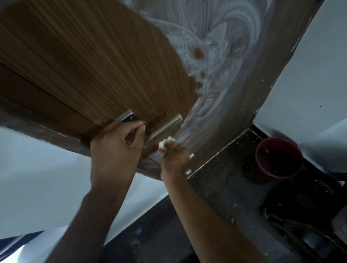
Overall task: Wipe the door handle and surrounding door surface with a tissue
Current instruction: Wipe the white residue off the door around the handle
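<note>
Tissue (165, 142), a crumpled white wad, sits pinched in the right hand (174, 155), grip clamped on it, just below the handle (164, 128). Left hand (117, 146) is beside it, grip closed at the handle's plate near the door (81, 53) edge. Beyond, the brown door carries white swirled smears to the right. A red bucket (279, 157) stands on the dark floor (223, 176).

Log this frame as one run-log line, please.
stage: wiping by handle | left hand: grip at door edge | right hand: grip on tissue beside door handle | door: white smears remain
</note>
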Motion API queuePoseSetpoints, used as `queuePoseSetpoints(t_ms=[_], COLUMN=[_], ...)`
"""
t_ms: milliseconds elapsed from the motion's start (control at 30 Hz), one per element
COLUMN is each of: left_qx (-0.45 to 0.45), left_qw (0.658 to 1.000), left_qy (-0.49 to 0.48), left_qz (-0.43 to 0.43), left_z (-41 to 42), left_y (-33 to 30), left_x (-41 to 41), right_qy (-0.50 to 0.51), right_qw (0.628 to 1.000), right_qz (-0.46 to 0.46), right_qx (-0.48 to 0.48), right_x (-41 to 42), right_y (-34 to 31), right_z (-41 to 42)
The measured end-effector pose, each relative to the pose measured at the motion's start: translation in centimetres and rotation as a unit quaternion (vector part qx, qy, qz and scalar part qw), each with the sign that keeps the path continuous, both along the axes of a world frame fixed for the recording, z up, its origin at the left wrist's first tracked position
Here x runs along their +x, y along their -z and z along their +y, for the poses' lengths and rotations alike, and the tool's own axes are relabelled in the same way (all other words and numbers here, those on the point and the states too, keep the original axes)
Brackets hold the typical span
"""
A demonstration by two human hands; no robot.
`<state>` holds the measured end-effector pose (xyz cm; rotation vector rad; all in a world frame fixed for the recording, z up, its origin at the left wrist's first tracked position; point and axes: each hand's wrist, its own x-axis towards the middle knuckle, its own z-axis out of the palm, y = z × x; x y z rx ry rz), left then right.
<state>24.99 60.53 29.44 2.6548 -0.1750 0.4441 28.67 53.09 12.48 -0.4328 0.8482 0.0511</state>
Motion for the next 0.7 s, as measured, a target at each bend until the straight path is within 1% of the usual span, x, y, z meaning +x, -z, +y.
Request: queuePoseSetpoints(t_ms=[33,67,100,167,233,267,300,333,400,467,533,567,633,700], left_qx=[-0.001,-0.004,-0.008,-0.013,-0.014,-0.015,-0.018,-0.021,-0.021,-0.018,-0.015,-0.011,-0.001,0.002], left_qw=[1.000,1.000,1.000,1.000,0.999,0.999,0.999,0.999,0.998,0.999,0.999,0.999,0.999,0.999], left_qy=[0.003,0.005,0.007,0.010,0.011,0.012,0.012,0.013,0.016,0.019,0.022,0.024,0.028,0.028], left_qz=[-0.002,-0.006,-0.010,-0.024,-0.038,-0.042,-0.044,-0.046,-0.050,-0.047,-0.036,-0.031,-0.030,-0.038], left_z=[-0.1,-0.1,-0.2,-0.3,-0.4,-0.5,-0.6,-0.7,-1.0,-1.2,-1.1,-1.0,-1.1,-1.2], left_y=[-0.1,-0.2,-0.3,-0.5,-0.6,-0.6,-0.6,-0.6,-0.6,-0.7,-0.7,-0.7,-0.8,-1.0], left_x=[0.1,0.2,0.2,0.0,-0.2,-0.1,-0.1,-0.1,-0.2,-0.2,0.0,0.1,0.2,0.3], right_qy=[-0.075,-0.126,-0.143,-0.103,0.011,0.071,0.107,0.122,0.131,0.109,0.087,0.076,0.053,0.081], right_qw=[0.996,0.987,0.981,0.985,0.997,0.996,0.992,0.989,0.989,0.994,0.993,0.995,0.998,0.993], right_qz=[0.009,0.021,0.026,0.027,0.006,-0.002,-0.014,-0.012,-0.017,-0.029,-0.003,0.015,0.024,0.014], right_qx=[-0.048,-0.099,-0.128,-0.133,-0.071,-0.056,-0.060,-0.077,-0.063,0.012,0.075,0.064,-0.011,-0.083], right_x=[-1.0,-1.7,-1.6,-0.1,1.9,3.0,3.6,3.9,3.9,2.4,1.1,0.9,1.4,2.6], right_y=[-0.2,-0.3,-0.6,-2.0,-3.9,-4.7,-5.3,-5.7,-5.3,-3.7,-2.7,-2.3,-3.1,-5.2], right_z=[0.8,1.1,0.7,-1.5,-4.4,-5.7,-6.7,-7.1,-6.8,-4.7,-2.8,-2.4,-3.2,-5.1])
